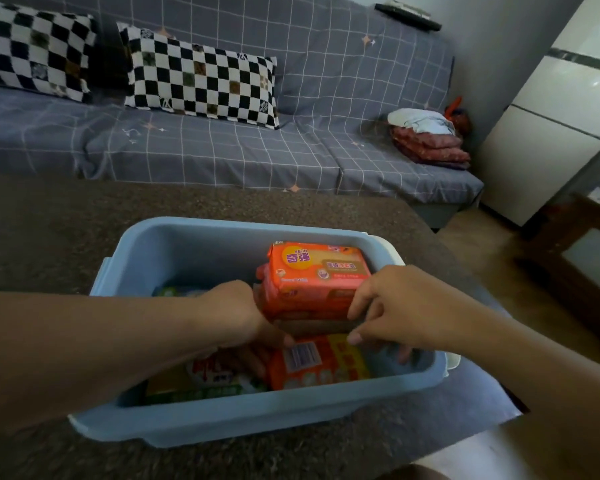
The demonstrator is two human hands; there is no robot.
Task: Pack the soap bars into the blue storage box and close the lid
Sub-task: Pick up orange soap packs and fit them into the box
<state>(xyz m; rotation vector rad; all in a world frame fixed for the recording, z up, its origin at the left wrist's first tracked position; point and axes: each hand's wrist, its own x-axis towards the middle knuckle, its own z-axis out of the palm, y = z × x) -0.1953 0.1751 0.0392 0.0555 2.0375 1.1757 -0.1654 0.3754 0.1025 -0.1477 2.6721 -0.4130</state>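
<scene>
A light blue storage box [174, 258] stands open on a dark speckled table. Inside it, both hands hold a stack of orange-wrapped soap bars [317, 271] near the right side. My left hand [236, 313] grips the stack's left end and my right hand [395, 306] pinches its right end. Below the stack lies another orange soap pack [319, 365] with a barcode label. A white and green soap pack [205, 379] lies at the box's near left. No lid is in view.
The dark speckled table [49, 237] carries the box. Behind it is a grey checked sofa [222, 154] with two black-and-white checkered cushions [201, 81] and folded red cloth [430, 143]. A white cabinet [551, 133] stands at the right.
</scene>
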